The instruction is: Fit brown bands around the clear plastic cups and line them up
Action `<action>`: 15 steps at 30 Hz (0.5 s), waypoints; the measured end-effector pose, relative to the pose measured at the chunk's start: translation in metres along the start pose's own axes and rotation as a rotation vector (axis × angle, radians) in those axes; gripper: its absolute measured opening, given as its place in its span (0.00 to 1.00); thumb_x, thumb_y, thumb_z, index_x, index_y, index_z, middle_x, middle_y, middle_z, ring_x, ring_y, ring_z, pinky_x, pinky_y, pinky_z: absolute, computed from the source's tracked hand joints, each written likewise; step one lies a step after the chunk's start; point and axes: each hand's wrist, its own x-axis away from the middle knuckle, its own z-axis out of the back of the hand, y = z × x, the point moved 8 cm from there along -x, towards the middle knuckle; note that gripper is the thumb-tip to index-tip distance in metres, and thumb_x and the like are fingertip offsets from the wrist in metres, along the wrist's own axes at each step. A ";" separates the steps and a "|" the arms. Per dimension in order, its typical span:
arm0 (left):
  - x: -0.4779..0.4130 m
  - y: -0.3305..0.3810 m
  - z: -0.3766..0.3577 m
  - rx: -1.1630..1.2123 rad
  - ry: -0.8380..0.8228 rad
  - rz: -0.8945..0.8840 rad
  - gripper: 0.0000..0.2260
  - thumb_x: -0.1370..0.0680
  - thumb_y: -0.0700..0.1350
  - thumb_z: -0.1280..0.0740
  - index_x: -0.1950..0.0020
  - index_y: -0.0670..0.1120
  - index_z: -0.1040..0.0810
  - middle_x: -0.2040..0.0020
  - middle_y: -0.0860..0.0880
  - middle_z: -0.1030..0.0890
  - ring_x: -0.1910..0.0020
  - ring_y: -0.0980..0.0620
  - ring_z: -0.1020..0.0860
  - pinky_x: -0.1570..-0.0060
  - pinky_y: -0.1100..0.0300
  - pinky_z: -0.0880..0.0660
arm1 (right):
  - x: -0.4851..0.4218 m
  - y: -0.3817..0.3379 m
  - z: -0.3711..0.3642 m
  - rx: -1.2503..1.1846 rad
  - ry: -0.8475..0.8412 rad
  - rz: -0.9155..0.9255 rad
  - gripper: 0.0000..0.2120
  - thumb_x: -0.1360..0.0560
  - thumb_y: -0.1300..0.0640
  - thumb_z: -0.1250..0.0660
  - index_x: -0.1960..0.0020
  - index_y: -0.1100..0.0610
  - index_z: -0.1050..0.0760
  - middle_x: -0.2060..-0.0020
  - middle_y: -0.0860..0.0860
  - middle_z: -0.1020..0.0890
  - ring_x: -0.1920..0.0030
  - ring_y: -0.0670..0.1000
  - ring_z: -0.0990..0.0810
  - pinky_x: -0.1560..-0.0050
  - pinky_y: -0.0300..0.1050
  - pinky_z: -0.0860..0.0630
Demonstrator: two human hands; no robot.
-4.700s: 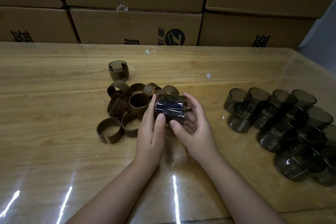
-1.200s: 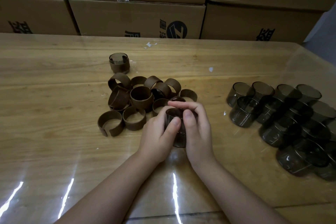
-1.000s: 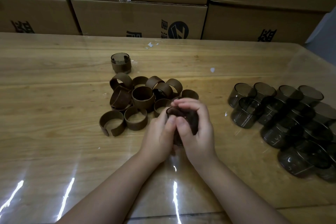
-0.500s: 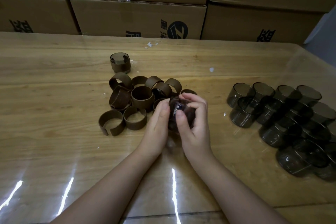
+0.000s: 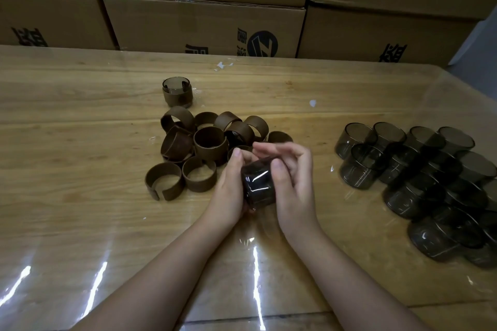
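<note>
Left hand (image 5: 230, 191) and right hand (image 5: 294, 185) both have a grip on one cup (image 5: 258, 187), tilted, just beside the bands (image 5: 210, 142) on the tabletop (image 5: 80, 148).

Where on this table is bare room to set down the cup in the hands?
Free for the held cup: the table left of the banded cup, and the strip between the loose bands and the unbanded cups. Those two heaps are crowded.

glossy smoky plastic cups (image 5: 357, 169), matt brown bands (image 5: 209, 142), film-covered wood table (image 5: 80, 142)
</note>
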 end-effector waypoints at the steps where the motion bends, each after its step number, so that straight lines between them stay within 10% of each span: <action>1: -0.001 -0.003 0.003 0.008 0.011 0.020 0.23 0.23 0.59 0.52 0.56 0.45 0.24 0.68 0.50 0.20 0.71 0.60 0.22 0.74 0.70 0.30 | 0.001 -0.004 -0.004 0.073 -0.037 0.052 0.16 0.24 0.52 0.38 0.37 0.49 0.33 0.41 0.52 0.21 0.40 0.51 0.21 0.40 0.44 0.25; 7: -0.006 -0.015 0.020 0.131 0.100 0.143 0.22 0.26 0.62 0.44 0.66 0.53 0.16 0.65 0.49 0.16 0.61 0.55 0.17 0.61 0.63 0.22 | 0.008 -0.021 -0.020 0.477 -0.204 0.374 0.21 0.27 0.51 0.34 0.36 0.53 0.31 0.40 0.52 0.27 0.37 0.49 0.28 0.38 0.43 0.28; 15: 0.000 -0.003 0.005 -0.222 0.023 -0.044 0.27 0.26 0.68 0.49 0.50 0.49 0.22 0.53 0.46 0.18 0.51 0.50 0.20 0.49 0.47 0.23 | -0.003 0.004 0.009 0.095 0.088 -0.057 0.11 0.21 0.46 0.45 0.50 0.42 0.24 0.53 0.41 0.19 0.52 0.42 0.20 0.54 0.33 0.25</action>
